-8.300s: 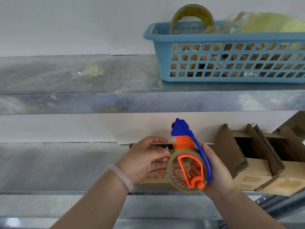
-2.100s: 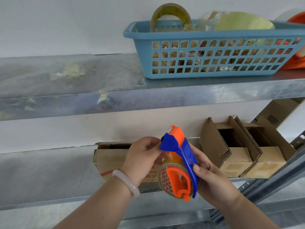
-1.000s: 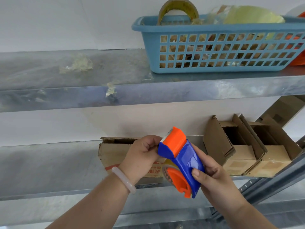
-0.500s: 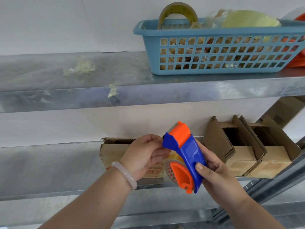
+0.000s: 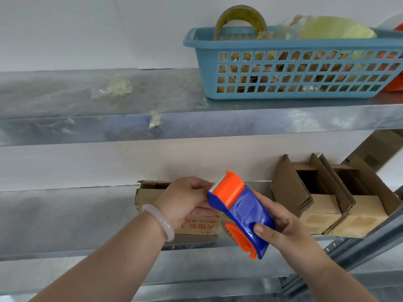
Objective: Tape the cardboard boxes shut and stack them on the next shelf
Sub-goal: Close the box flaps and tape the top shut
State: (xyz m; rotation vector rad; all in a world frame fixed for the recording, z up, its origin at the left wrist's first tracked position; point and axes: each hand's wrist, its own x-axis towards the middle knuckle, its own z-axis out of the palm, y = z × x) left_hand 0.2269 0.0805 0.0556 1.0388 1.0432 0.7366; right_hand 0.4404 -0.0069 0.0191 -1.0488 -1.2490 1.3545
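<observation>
A blue and orange tape dispenser [image 5: 242, 211] is gripped from the right by my right hand [image 5: 283, 227], in front of the lower metal shelf [image 5: 65, 219]. My left hand [image 5: 185, 200] has its fingers curled at the dispenser's toothed orange end; whether it pinches the tape end is hidden. Behind my hands a small cardboard box [image 5: 148, 195] with red print sits on the lower shelf, mostly covered. To the right stand two more cardboard boxes [image 5: 322, 192] with their flaps open.
The upper metal shelf [image 5: 109, 118] carries a blue plastic basket [image 5: 294, 68] holding a roll of tape [image 5: 239, 20] and crumpled scraps. Bits of old tape stick to that shelf. A diagonal metal upright [image 5: 359, 247] runs along the right.
The dispenser has tilted so its blue back faces me more, and it sits slightly lower right. Both hands stay on it; the view has shifted a little.
</observation>
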